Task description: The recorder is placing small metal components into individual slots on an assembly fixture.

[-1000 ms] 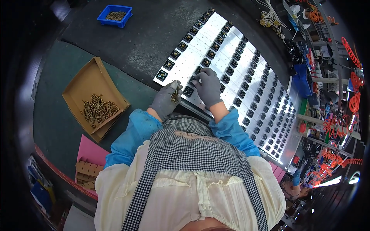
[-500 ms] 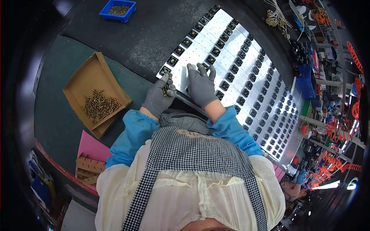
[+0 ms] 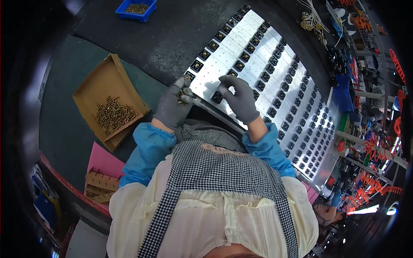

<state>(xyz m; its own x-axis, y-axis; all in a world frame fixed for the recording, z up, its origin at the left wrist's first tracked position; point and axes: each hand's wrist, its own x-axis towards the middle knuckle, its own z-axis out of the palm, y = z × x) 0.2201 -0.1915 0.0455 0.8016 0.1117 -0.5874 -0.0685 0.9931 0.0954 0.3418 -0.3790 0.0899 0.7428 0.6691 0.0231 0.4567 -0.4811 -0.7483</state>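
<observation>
My left hand (image 3: pixel 174 104), in a grey glove, is curled palm-up around several small brass-coloured screws (image 3: pixel 183 98), just off the near left corner of a white perforated panel (image 3: pixel 205 80). Rows of black square parts (image 3: pixel 239 65) sit across that panel, some with brass-coloured centres. Also gloved in grey, my right hand (image 3: pixel 241 99) hovers over the panel's near edge. Its thumb and forefinger curve together into a ring; anything between their tips is too small to make out. Beside the thumb lies one black square part (image 3: pixel 217 97), close to the panel's edge.
An open cardboard box (image 3: pixel 97 86) with a heap of similar screws (image 3: pixel 114 115) stands on the left. Farther off is a blue tray (image 3: pixel 148 13) of small brass-coloured pieces. Pink sheet (image 3: pixel 100 160) and slotted cardboard dividers (image 3: pixel 101 182) lie at lower left. A workshop with orange coiled hoses (image 3: pixel 374 148) fills the right.
My right hand has drawn back from the panel's surface and its spread fingers have curled together. The black square part near its thumb has come into sight. My left hand still holds screws.
</observation>
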